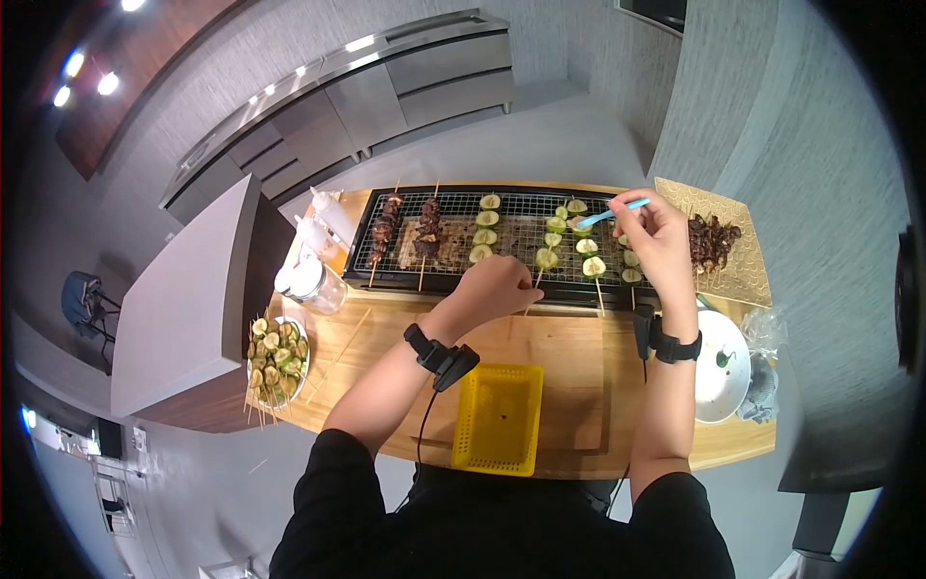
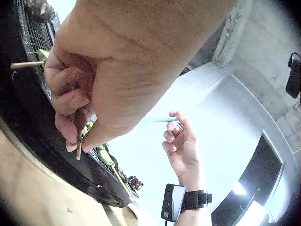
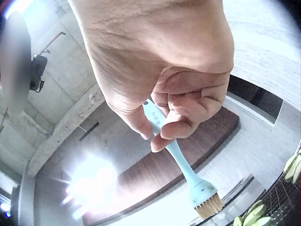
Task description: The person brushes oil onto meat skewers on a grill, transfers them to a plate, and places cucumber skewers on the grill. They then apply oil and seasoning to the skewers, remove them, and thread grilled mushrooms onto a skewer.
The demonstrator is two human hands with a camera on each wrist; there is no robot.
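My left hand [image 1: 496, 288] pinches the end of a wooden skewer [image 2: 79, 151] at the grill's front edge. That skewer bears green vegetable slices [image 1: 547, 258] lying on the wire mesh. In my right hand [image 1: 658, 241] is a light blue brush [image 3: 186, 165], held by its handle between thumb and fingers. The brush's bristles [image 3: 209, 206] hang above the right part of the grill in the head view, near more green slices [image 1: 587, 248]. Two dark meat skewers [image 1: 384, 232] lie at the left of the black grill [image 1: 453, 283].
Squeeze bottles [image 1: 331, 214] and a jar [image 1: 318, 288] stand left of the grill. A plate of skewers [image 1: 277, 362] is at the front left, a yellow basket [image 1: 498, 420] at the front, a white bowl [image 1: 721, 384] at the right. Cooked skewers [image 1: 712, 241] lie on a gold board [image 1: 743, 285].
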